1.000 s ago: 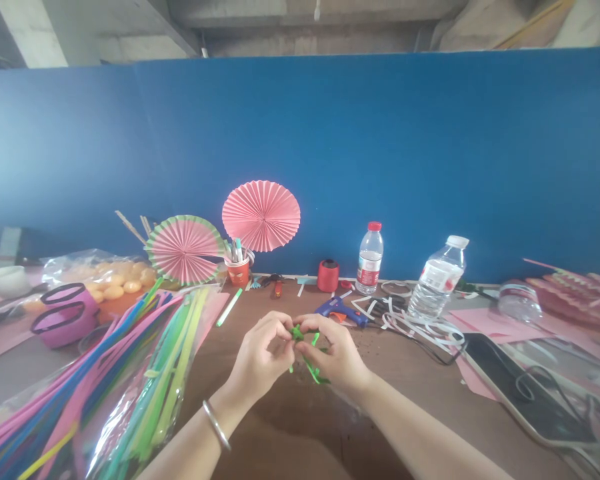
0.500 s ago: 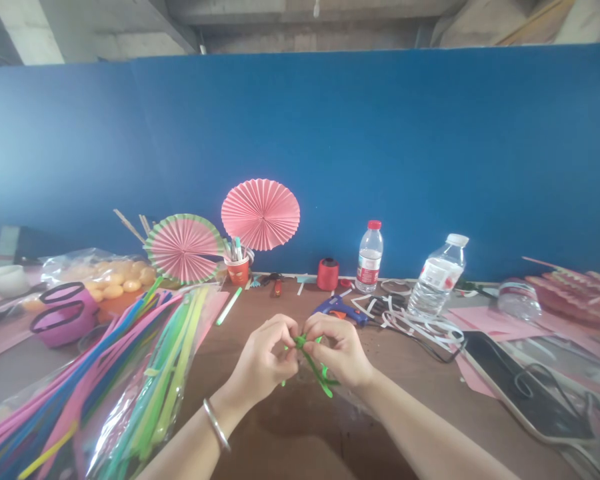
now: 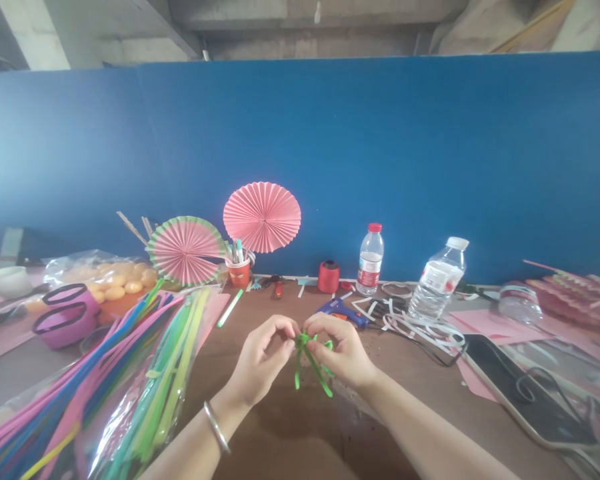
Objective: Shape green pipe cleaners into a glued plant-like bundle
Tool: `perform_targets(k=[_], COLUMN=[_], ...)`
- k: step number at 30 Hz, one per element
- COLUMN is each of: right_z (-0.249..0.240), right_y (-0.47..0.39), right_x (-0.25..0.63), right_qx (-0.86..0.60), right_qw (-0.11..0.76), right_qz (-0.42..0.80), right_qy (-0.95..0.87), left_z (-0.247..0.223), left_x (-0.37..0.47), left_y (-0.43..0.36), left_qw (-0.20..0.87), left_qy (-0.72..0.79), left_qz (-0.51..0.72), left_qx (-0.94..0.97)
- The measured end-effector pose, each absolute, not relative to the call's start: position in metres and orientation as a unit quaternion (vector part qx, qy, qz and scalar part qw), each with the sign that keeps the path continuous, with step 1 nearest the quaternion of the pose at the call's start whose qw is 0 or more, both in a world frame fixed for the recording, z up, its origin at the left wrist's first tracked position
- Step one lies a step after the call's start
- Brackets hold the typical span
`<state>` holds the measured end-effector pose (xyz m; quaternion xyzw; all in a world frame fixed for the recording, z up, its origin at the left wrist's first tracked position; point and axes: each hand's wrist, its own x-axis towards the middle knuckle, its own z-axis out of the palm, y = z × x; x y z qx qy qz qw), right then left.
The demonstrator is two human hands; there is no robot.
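1. A green piece of bent strips [image 3: 304,341] is held in the air above the worktop [image 3: 280,433], between the fingertips of both hands; its strips are seen hanging below the grip.
2. By the right hand [image 3: 341,348], the piece is pinched between thumb and forefinger, the other fingers being curled; further green loops are partly covered by this hand.
3. By the left hand [image 3: 264,357], the piece is approached from its left edge, with thumb and forefinger bent and brought close; whether it is gripped there cannot be told. A silver bangle [image 3: 217,427] is worn on the left wrist.
4. Beyond the right hand, a blue glue gun [image 3: 344,312] is placed, with a red-capped bottle [image 3: 370,263] behind it.
5. Beyond the left hand, a white marker [image 3: 230,308] is laid near a red cup [image 3: 239,273] filled with pens.
6. At the left, bundled coloured strips [image 3: 87,383] are spread, partly in clear plastic.
7. At the rear, two pleated paper fans [image 3: 262,217] are set before a blue partition [image 3: 360,147].
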<state>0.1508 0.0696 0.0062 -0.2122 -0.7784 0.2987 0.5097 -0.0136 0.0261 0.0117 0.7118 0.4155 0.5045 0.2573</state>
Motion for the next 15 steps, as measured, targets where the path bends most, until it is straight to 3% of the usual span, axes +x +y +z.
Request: perform_targets(k=[5,12,15], right_z=[0.0037,0.0025,0.0007], right_y=[0.071,0.071,0.0709], right_x=[0.1499,0.1477,0.1474], right_qx=[-0.211,-0.233,-0.229], right_qw=[0.514,0.522,0.512], right_qz=[0.309,0.186,0.193], right_qy=[-0.772,-0.799,-0.805], left_z=[0.0064,0.0058,0.0059], left_x=[-0.0133,-0.0134,-0.0132], left_y=[0.0296,0.0306,0.0302], left_qw=[0.204,0.139,0.132], left_qy=[0.442,0.446,0.447], left_qz=[0.516,0.508,0.497], left_qx=[0.705,0.724,0.732])
